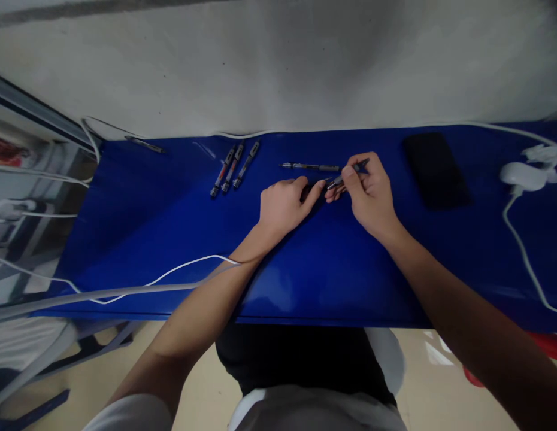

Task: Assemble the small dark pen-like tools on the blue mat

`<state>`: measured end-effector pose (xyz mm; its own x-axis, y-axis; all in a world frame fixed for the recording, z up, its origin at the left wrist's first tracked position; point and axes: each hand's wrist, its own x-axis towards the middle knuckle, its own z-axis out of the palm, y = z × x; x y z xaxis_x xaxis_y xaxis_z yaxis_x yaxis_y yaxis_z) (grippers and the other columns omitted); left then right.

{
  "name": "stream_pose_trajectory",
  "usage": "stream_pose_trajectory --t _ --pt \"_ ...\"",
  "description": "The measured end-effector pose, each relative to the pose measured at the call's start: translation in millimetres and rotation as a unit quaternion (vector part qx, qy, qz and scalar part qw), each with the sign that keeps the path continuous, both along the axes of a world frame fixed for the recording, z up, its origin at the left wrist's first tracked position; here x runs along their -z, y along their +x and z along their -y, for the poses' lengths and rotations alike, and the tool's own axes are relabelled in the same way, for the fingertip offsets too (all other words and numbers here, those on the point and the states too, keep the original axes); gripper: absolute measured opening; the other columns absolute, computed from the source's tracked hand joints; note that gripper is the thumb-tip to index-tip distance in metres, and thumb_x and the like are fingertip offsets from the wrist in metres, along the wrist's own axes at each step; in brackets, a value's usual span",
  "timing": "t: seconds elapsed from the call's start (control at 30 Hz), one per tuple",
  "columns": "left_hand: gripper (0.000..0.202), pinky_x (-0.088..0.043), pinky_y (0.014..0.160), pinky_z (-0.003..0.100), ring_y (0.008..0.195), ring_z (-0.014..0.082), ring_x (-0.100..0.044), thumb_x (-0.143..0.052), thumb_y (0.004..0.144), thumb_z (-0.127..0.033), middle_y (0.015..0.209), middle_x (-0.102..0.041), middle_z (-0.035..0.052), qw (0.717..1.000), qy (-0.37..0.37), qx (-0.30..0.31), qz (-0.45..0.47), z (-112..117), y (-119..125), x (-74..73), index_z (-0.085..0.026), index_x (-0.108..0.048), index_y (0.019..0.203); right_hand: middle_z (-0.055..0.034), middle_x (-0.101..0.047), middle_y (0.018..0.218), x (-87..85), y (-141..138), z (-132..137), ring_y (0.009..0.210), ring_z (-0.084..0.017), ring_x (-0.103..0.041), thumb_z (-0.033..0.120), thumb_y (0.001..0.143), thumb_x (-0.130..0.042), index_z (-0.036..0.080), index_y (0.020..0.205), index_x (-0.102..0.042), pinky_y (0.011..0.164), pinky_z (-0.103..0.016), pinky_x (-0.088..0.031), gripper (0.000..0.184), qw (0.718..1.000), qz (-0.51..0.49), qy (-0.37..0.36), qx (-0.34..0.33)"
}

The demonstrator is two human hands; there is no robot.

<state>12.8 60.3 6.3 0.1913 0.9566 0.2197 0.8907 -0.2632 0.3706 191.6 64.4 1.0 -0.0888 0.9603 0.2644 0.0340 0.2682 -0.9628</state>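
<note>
My left hand (285,203) is closed around a dark pen part (315,188) on the blue table (170,239). My right hand (371,191) pinches a pen barrel (350,172) whose tip meets the part in my left hand. Just beyond my hands lies a whole dark pen (309,167). Three pens (234,167) lie side by side to the left of it.
A black phone (433,169) lies flat at the right. A white charger with cable (525,176) sits at the far right edge. A white cable (170,275) crosses the table's front left. Another dark pen (145,144) lies at the back left corner. A grey wall stands behind.
</note>
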Motion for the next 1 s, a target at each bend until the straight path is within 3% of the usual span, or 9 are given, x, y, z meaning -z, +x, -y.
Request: stream_pose_trajectory --t 0.7,1.0 --pt "0.059 -0.026 0.056 0.030 0.067 0.0188 -0.066 -0.036 0.104 -0.066 0.076 -0.073 0.0062 1.000 -0.007 -0.001 -0.008 0.4 0.3 -1.9 -0.022 -0.067 0.079 0.0040 -0.070 0.069 1.8 0.6 -0.9 0.069 -0.019 -0.076 0.070 0.092 -0.061 0.031 0.099 -0.051 0.060 -0.033 -0.062 0.041 1.000 0.005 -0.006 0.012" --pt "0.059 -0.029 0.057 0.030 0.068 0.0191 -0.066 -0.036 0.104 -0.065 0.076 -0.073 0.0068 1.000 -0.011 0.000 -0.005 0.5 0.5 -1.6 -0.021 -0.067 0.079 0.0050 -0.068 0.066 4.5 0.3 -0.3 0.064 -0.017 -0.074 0.063 0.094 -0.064 0.030 0.100 -0.054 0.060 -0.032 -0.060 0.035 1.000 0.014 -0.003 -0.006"
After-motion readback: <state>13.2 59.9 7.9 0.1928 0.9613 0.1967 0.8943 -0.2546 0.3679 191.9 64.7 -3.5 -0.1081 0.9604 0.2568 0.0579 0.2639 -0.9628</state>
